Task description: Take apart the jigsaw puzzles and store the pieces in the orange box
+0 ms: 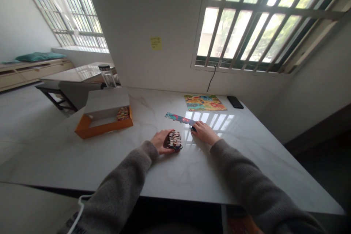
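Note:
My left hand (161, 142) is wrapped around a stack of jigsaw puzzle pieces (175, 140), close above or on the white marbled table. The knobbed edges of the pieces face right. A narrow strip of joined puzzle pieces (179, 118), blue, red and teal, lies flat beyond the stack and slants down toward the right. At its right end my right hand (203, 132) is closed with the fingertips on a dark puzzle piece (193, 128). The fingers partly cover that piece and the end of the strip, so whether the two are joined cannot be told.
An orange box (105, 127) with its white lid raised stands at the left, holding more stacked pieces (123, 113). A colourful animal picture sheet (205, 102) and a black phone (235, 102) lie near the wall. A glass jar (108, 76) stands behind the box.

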Available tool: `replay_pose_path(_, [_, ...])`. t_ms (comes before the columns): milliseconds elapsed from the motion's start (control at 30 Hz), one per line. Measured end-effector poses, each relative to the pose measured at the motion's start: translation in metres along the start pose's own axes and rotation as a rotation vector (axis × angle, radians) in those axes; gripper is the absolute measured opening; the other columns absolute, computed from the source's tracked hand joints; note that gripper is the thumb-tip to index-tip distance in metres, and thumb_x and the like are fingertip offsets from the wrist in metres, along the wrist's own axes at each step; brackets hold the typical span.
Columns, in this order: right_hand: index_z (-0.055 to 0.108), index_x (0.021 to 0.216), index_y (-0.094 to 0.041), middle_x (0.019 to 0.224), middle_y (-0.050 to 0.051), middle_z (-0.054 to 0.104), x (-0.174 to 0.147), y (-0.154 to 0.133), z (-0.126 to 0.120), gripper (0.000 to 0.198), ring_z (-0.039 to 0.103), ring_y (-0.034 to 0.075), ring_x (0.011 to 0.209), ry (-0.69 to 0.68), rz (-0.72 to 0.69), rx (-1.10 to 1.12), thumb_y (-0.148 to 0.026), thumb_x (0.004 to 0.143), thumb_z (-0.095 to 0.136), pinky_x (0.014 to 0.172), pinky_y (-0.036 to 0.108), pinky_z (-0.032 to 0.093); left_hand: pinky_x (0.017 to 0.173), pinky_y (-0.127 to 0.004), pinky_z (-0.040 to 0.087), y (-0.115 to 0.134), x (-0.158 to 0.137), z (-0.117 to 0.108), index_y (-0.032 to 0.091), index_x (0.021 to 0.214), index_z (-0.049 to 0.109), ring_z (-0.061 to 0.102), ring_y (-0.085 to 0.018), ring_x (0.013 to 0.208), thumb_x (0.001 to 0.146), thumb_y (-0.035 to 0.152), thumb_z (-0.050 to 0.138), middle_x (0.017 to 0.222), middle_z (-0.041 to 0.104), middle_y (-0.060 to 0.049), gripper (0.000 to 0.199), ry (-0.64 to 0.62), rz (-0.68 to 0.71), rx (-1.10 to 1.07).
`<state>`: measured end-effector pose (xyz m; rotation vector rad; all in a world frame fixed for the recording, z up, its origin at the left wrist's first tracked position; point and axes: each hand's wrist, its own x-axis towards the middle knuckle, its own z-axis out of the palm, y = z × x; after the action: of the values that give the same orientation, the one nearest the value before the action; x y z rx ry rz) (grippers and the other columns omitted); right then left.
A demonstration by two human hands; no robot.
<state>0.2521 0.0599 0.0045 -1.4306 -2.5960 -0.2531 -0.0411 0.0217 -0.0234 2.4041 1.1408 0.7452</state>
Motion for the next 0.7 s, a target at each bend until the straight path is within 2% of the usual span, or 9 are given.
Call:
replay_pose_path(167, [0.062, 0.098, -0.015, 0.094, 0.011, 0.067, 0.003, -0.006, 0.002, 0.023, 0.058, 0.023, 0.093, 0.039, 0.067, -0.053, -0.018, 0.099, 0.039, 0.082, 0.03, 0.041, 0.102, -0.048, 0.044, -0.001, 0.0, 0.002, 0.02, 0.14, 0.043, 0.057, -0.034, 0.114, 0.061, 0.049, 0.08, 0.13, 0.06, -0.013, 0.092, 0.015, 0.003, 0.018])
replay_pose_path(300, [0.062, 0.096, -0.016, 0.097, 0.012, 0.069, 0.009, -0.013, -0.001, 0.019, 0.06, 0.023, 0.093, 0.052, 0.136, -0.069, -0.017, 0.097, 0.043, 0.081, 0.031, 0.04, 0.102, -0.048, 0.044, -0.002, 0.0, 0.002, 0.02, 0.141, 0.042, 0.057, -0.033, 0.114, 0.062, 0.049, 0.079, 0.13, 0.059, -0.013, 0.092, 0.019, 0.011, 0.023])
replay_pose_path(433, [0.059, 0.094, -0.017, 0.089, 0.011, 0.07, 0.011, -0.026, -0.001, 0.014, 0.063, 0.024, 0.086, 0.054, 0.163, -0.036, -0.017, 0.094, 0.046, 0.083, 0.034, 0.04, 0.102, -0.048, 0.043, -0.001, 0.0, 0.001, 0.02, 0.141, 0.041, 0.057, -0.033, 0.115, 0.063, 0.049, 0.079, 0.131, 0.059, -0.013, 0.091, 0.009, 0.001, 0.044])
replay_pose_path(500, [0.057, 0.095, -0.017, 0.088, 0.009, 0.07, 0.009, -0.034, 0.001, 0.012, 0.063, 0.023, 0.085, 0.105, 0.18, 0.067, -0.017, 0.093, 0.045, 0.085, 0.034, 0.041, 0.103, -0.047, 0.043, 0.0, 0.0, 0.001, 0.02, 0.142, 0.041, 0.056, -0.033, 0.115, 0.063, 0.048, 0.079, 0.132, 0.059, -0.013, 0.092, -0.001, -0.008, 0.048])
replay_pose_path(633, [0.051, 0.106, -0.019, 0.093, 0.006, 0.067, 0.003, -0.058, -0.006, 0.022, 0.062, 0.019, 0.079, 0.223, 0.189, 0.544, -0.012, 0.089, 0.039, 0.077, 0.03, 0.046, 0.103, -0.046, 0.042, 0.001, 0.0, 0.001, 0.021, 0.142, 0.041, 0.056, -0.033, 0.117, 0.063, 0.048, 0.079, 0.133, 0.058, -0.012, 0.092, -0.009, -0.025, 0.053])
replay_pose_path(700, [0.051, 0.11, -0.02, 0.099, 0.006, 0.062, -0.001, -0.075, -0.016, 0.027, 0.06, 0.019, 0.084, 0.308, 0.149, 0.717, -0.012, 0.09, 0.036, 0.079, 0.031, 0.048, 0.103, -0.046, 0.042, 0.001, 0.0, 0.001, 0.021, 0.142, 0.04, 0.055, -0.033, 0.117, 0.063, 0.049, 0.079, 0.133, 0.058, -0.012, 0.092, -0.01, -0.03, 0.057])
